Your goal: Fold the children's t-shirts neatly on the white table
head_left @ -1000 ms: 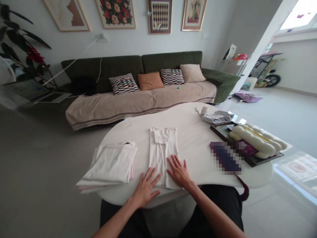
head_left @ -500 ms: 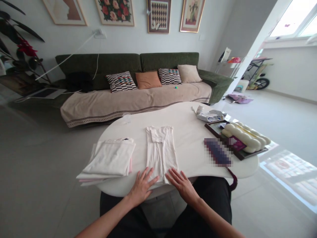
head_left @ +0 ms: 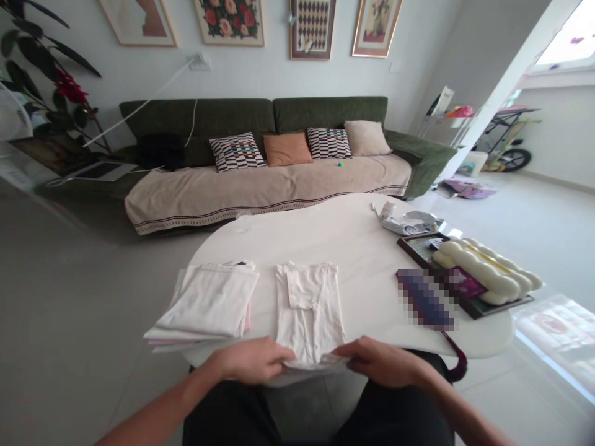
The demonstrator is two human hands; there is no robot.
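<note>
A white garment (head_left: pixel 309 322), perhaps a shirt, lies folded into a long narrow strip on the white table (head_left: pixel 372 297). Its far end has a folded-over flap. My left hand (head_left: pixel 253 360) pinches the near left corner of the cloth, fingers closed. At the near right corner, my right hand (head_left: pixel 376 359) grips the same edge between thumb and fingers. Between the two hands the near edge is slightly raised at the table's rim. Left of it rests a stack of folded clothes (head_left: pixel 209 300), white on top with pink beneath, close to my left hand.
On the right lie a blurred-out dark item with a strap (head_left: pixel 425 300), a dark tray (head_left: pixel 483 310) bearing a puffy cream tissue holder (head_left: pixel 488 269), and a crumpled silver packet (head_left: pixel 411 222). A green sofa (head_left: pixel 199 118) with cushions stands behind the table.
My hands went from lying flat and spread on the garment to gripping its near corners. The garment has slid toward me, its near edge now lifted a little. The view shifted slightly.
</note>
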